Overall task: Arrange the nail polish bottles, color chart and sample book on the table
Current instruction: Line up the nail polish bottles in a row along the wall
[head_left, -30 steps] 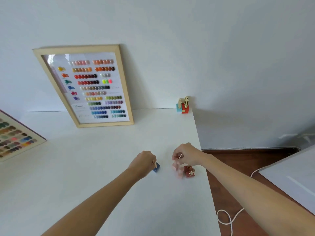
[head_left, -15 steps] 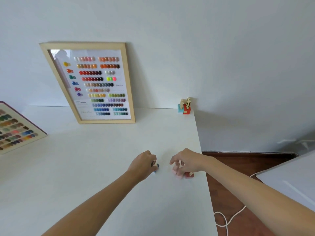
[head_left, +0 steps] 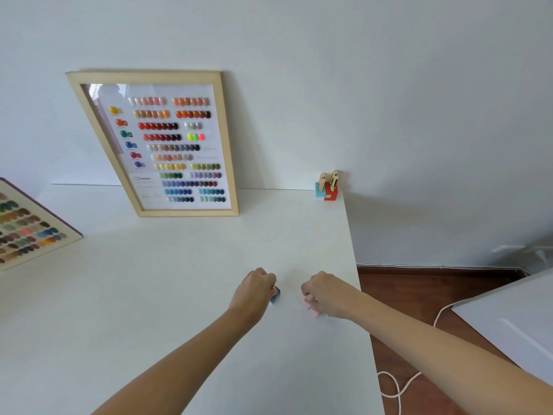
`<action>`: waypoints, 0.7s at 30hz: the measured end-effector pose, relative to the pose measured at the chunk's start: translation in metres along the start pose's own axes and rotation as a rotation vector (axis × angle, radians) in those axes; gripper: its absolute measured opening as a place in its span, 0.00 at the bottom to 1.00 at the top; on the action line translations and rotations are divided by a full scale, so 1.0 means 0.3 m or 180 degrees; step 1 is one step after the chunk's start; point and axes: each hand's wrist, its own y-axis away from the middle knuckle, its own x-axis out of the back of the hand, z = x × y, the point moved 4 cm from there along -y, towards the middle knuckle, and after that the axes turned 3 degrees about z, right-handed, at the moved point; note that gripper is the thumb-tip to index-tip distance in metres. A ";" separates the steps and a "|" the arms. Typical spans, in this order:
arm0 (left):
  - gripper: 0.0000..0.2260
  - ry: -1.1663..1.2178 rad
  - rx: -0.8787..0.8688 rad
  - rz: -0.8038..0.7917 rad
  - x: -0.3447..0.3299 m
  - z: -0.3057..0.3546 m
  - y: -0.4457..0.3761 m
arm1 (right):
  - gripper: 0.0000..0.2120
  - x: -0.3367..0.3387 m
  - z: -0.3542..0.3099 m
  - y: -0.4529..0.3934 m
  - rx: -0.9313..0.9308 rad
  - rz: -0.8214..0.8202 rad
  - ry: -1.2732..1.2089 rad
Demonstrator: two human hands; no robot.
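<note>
My left hand (head_left: 254, 290) grips a blue nail polish bottle (head_left: 275, 295) near the table's right side. My right hand (head_left: 327, 293) curls round a pale pink bottle (head_left: 309, 305), mostly hidden by the fingers. A light blue bottle (head_left: 319, 191) and a red bottle (head_left: 331, 191), both with gold caps, stand at the table's far right corner. The framed color chart (head_left: 167, 145) leans against the wall. The sample book (head_left: 27, 226) lies open at the left edge.
The white table (head_left: 149, 280) ends at a right edge close to my right hand. Beyond it are a brown floor with a white cable (head_left: 398, 384) and another white surface (head_left: 514, 322) at the right.
Both hands have shifted slightly away from the table's right edge. The red bottle that stood by my right hand is no longer visible.
</note>
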 end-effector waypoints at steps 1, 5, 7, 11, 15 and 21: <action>0.07 0.0004 0.0002 0.0002 -0.002 -0.004 -0.003 | 0.07 -0.003 0.000 -0.002 -0.0024 0.0005 -0.0001; 0.06 -0.0067 -0.0055 -0.0100 -0.003 -0.016 -0.026 | 0.06 -0.002 0.006 -0.012 -0.0157 -0.0034 0.0000; 0.06 -0.0154 -0.0105 -0.0185 0.004 -0.016 -0.048 | 0.05 0.003 0.018 -0.022 -0.0242 -0.0044 -0.0154; 0.06 -0.0258 -0.0230 -0.0231 0.050 -0.003 -0.125 | 0.10 0.078 0.064 -0.057 -0.0473 0.0296 -0.0731; 0.07 -0.0252 -0.0465 -0.0129 0.126 0.028 -0.235 | 0.11 0.194 0.145 -0.122 -0.0708 0.0729 -0.1154; 0.08 -0.0371 -0.0669 -0.0051 0.189 0.068 -0.441 | 0.11 0.345 0.260 -0.255 -0.1002 0.1233 -0.1382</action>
